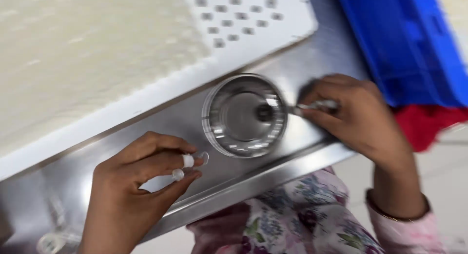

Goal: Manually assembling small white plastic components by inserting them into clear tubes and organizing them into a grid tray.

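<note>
My left hand (139,178) rests on the steel table, fingers pinched around small clear plastic pieces (187,161) near the fingertips. My right hand (353,112) grips metal tweezers (312,107) whose tip reaches over the rim of a round steel bowl (243,115). A small dark item lies inside the bowl near the tweezers' tip. The bowl stands between both hands, close to the table's front edge. The picture is blurred by motion.
A large white perforated tray (161,44) filled with rows of small pale parts lies behind the bowl. A blue plastic crate (404,44) stands at the right, red cloth (424,125) under it. A clear plastic piece (51,242) lies at the lower left.
</note>
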